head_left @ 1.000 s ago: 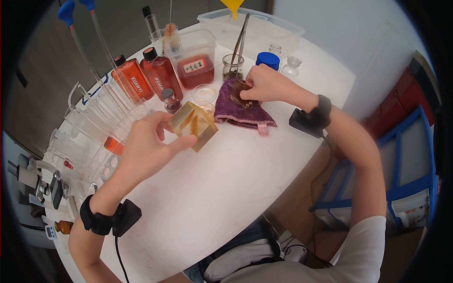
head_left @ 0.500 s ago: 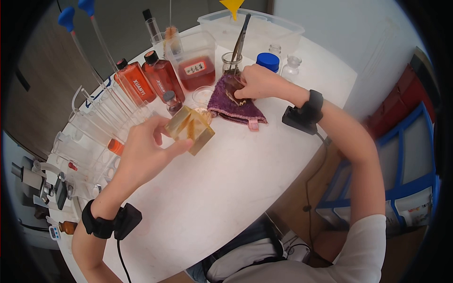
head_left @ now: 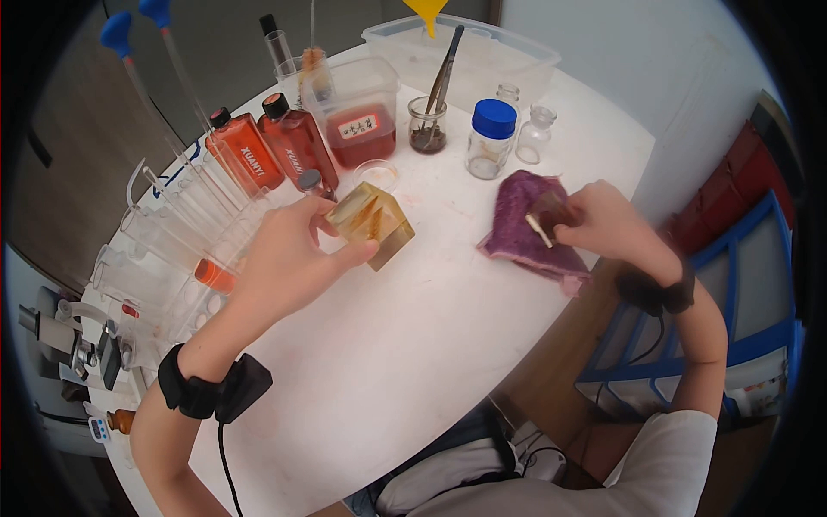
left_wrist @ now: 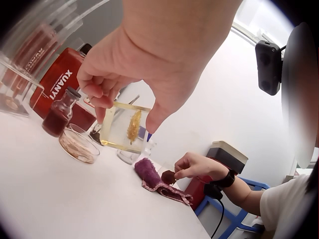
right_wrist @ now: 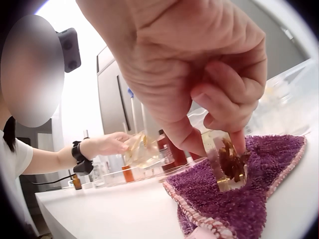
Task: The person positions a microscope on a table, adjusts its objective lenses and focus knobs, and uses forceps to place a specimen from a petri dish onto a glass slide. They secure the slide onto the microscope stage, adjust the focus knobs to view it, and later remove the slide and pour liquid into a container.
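Note:
In the head view my left hand (head_left: 280,258) pinches a clear yellowish resin block (head_left: 375,226) between thumb and fingers, tilted above the table. A pointed golden-yellow specimen (left_wrist: 134,127) shows inside it in the left wrist view. Farther right, my right hand (head_left: 607,224) grips a smaller clear resin block (right_wrist: 227,162) with a dark brown piece inside, seen best in the right wrist view. That block is right against a folded purple towel (head_left: 517,211) with a pink edge, near the table's right side. Part of the small block is hidden by my fingers.
Behind the hands stand a blue-lidded jar (head_left: 488,142), a small jar with tweezers (head_left: 428,129), red-orange bottles (head_left: 245,148) and a tub of red liquid (head_left: 362,133). A petri dish (head_left: 376,175) lies beyond the left block. Glass tubes (head_left: 177,207) crowd the left side.
My right hand has moved right and toward me with the small resin block, and the towel has shifted along with it. The blue-lidded jar is now uncovered. My left hand has barely moved.

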Action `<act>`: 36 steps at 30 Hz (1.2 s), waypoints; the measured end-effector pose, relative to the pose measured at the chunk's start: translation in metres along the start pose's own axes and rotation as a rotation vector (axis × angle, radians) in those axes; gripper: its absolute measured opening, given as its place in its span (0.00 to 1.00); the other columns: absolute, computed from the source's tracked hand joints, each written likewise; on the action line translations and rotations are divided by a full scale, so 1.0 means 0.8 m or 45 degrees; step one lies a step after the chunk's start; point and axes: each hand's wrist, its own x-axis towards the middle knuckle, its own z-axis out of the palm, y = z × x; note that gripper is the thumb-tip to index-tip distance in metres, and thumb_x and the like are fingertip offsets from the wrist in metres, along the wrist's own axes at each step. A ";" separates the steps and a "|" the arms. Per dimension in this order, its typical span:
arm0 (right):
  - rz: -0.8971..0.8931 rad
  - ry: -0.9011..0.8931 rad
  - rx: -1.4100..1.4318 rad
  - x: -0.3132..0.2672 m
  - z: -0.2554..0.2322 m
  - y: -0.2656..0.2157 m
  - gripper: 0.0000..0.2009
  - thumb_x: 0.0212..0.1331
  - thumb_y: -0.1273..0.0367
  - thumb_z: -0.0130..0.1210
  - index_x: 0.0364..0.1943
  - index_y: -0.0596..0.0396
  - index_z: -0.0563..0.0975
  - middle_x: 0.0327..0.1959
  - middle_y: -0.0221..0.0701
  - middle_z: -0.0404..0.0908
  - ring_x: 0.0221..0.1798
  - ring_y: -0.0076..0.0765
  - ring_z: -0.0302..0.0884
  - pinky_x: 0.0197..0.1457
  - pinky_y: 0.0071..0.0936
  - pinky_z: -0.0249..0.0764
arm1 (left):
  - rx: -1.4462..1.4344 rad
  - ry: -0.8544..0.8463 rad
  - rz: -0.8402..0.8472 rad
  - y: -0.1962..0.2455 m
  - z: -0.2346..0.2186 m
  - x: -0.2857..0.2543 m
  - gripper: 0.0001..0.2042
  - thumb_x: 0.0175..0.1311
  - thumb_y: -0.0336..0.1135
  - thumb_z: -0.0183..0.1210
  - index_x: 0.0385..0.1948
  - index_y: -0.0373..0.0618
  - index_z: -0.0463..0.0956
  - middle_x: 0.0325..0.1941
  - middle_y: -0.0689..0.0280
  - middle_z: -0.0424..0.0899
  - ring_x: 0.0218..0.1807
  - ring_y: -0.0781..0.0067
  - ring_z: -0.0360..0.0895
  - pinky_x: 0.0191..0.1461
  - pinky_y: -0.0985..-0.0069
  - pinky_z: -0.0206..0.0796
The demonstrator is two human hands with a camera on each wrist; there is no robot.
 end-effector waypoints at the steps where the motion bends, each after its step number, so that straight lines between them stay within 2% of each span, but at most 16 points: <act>1: 0.050 0.076 -0.032 -0.003 0.001 0.026 0.15 0.33 0.65 0.55 0.10 0.67 0.70 0.08 0.48 0.64 0.13 0.49 0.64 0.20 0.35 0.64 | -0.003 -0.007 -0.001 0.002 0.005 0.007 0.26 0.42 0.46 0.65 0.38 0.31 0.73 0.26 0.64 0.74 0.29 0.79 0.65 0.33 0.80 0.59; 3: 0.210 0.180 0.012 -0.004 -0.003 0.068 0.16 0.32 0.65 0.55 0.09 0.68 0.68 0.07 0.45 0.62 0.11 0.41 0.61 0.19 0.33 0.62 | 0.007 -0.004 0.055 0.008 0.017 0.023 0.27 0.42 0.46 0.65 0.38 0.31 0.73 0.25 0.63 0.74 0.29 0.77 0.67 0.32 0.79 0.59; 7: 0.318 0.260 -0.041 0.022 -0.010 0.162 0.17 0.32 0.64 0.55 0.09 0.68 0.67 0.06 0.42 0.61 0.11 0.37 0.61 0.18 0.33 0.61 | 0.050 -0.064 0.069 0.026 0.040 0.051 0.27 0.41 0.46 0.66 0.37 0.30 0.73 0.26 0.61 0.74 0.27 0.73 0.69 0.31 0.77 0.61; 10: 0.368 0.346 -0.043 0.052 -0.011 0.194 0.17 0.32 0.63 0.55 0.08 0.68 0.67 0.06 0.40 0.61 0.11 0.35 0.61 0.18 0.32 0.61 | 0.020 0.018 0.179 0.024 0.067 0.071 0.27 0.41 0.46 0.66 0.37 0.30 0.73 0.28 0.58 0.75 0.27 0.68 0.72 0.32 0.74 0.63; 12: 0.411 0.319 -0.043 0.065 -0.017 0.198 0.17 0.33 0.63 0.55 0.08 0.67 0.69 0.06 0.38 0.64 0.12 0.30 0.62 0.17 0.28 0.61 | 0.057 -0.078 0.226 0.025 0.076 0.083 0.27 0.40 0.45 0.66 0.37 0.30 0.73 0.32 0.55 0.76 0.32 0.64 0.74 0.36 0.72 0.65; 17: 0.471 0.417 0.182 0.061 -0.053 0.173 0.16 0.35 0.62 0.55 0.09 0.64 0.71 0.08 0.29 0.66 0.13 0.22 0.63 0.18 0.23 0.60 | 0.171 -0.084 0.192 0.032 0.083 0.100 0.27 0.40 0.45 0.66 0.37 0.30 0.72 0.35 0.52 0.77 0.39 0.61 0.75 0.41 0.70 0.66; 19: 0.383 0.335 0.240 0.049 -0.060 0.130 0.16 0.36 0.62 0.55 0.08 0.62 0.70 0.08 0.27 0.64 0.14 0.21 0.62 0.18 0.23 0.58 | 0.200 -0.100 0.197 0.036 0.081 0.108 0.27 0.40 0.45 0.66 0.37 0.30 0.72 0.36 0.52 0.77 0.41 0.60 0.74 0.42 0.69 0.66; 20: 0.312 0.218 0.209 0.045 -0.060 0.109 0.16 0.37 0.62 0.55 0.08 0.61 0.69 0.07 0.28 0.62 0.14 0.20 0.60 0.17 0.23 0.56 | 0.200 -0.116 0.169 0.039 0.080 0.111 0.27 0.40 0.45 0.65 0.38 0.30 0.72 0.36 0.52 0.77 0.41 0.60 0.75 0.42 0.69 0.66; 21: 0.315 0.216 0.211 0.043 -0.053 0.090 0.16 0.37 0.62 0.55 0.08 0.61 0.69 0.07 0.28 0.62 0.14 0.20 0.60 0.17 0.23 0.56 | 0.201 -0.131 0.140 0.041 0.079 0.114 0.28 0.40 0.45 0.65 0.39 0.30 0.71 0.36 0.52 0.77 0.41 0.59 0.75 0.42 0.69 0.66; 23: 0.235 -0.034 0.384 0.038 -0.038 0.054 0.17 0.37 0.63 0.55 0.08 0.63 0.68 0.06 0.32 0.61 0.12 0.24 0.57 0.17 0.25 0.56 | 0.203 -0.133 0.130 0.041 0.080 0.120 0.28 0.40 0.46 0.65 0.39 0.30 0.71 0.36 0.52 0.77 0.41 0.59 0.75 0.42 0.69 0.66; 25: -0.042 -0.004 0.178 0.048 -0.009 0.038 0.16 0.37 0.64 0.56 0.10 0.66 0.69 0.06 0.39 0.63 0.11 0.33 0.61 0.18 0.28 0.60 | 0.205 -0.134 0.117 0.040 0.081 0.122 0.29 0.40 0.46 0.65 0.40 0.30 0.71 0.36 0.52 0.77 0.41 0.59 0.75 0.42 0.69 0.66; 28: -0.150 -0.001 0.097 0.059 0.014 0.002 0.14 0.38 0.65 0.54 0.13 0.67 0.73 0.09 0.46 0.68 0.16 0.47 0.71 0.24 0.33 0.69 | 0.235 -0.028 0.185 0.035 0.085 0.121 0.29 0.41 0.47 0.65 0.40 0.31 0.71 0.35 0.53 0.77 0.41 0.60 0.75 0.42 0.69 0.67; 32: -0.183 0.098 0.043 0.078 0.030 -0.022 0.14 0.37 0.66 0.54 0.12 0.67 0.74 0.10 0.47 0.70 0.17 0.48 0.72 0.24 0.35 0.70 | 0.222 -0.017 0.142 0.037 0.088 0.118 0.28 0.40 0.46 0.65 0.39 0.31 0.71 0.35 0.54 0.77 0.40 0.60 0.76 0.42 0.68 0.67; 36: -0.151 0.070 0.060 0.089 0.033 -0.026 0.14 0.39 0.65 0.54 0.14 0.67 0.74 0.12 0.46 0.71 0.18 0.48 0.73 0.25 0.35 0.70 | 0.212 -0.034 0.081 0.044 0.092 0.116 0.27 0.40 0.44 0.66 0.38 0.32 0.71 0.36 0.53 0.77 0.40 0.58 0.75 0.42 0.67 0.67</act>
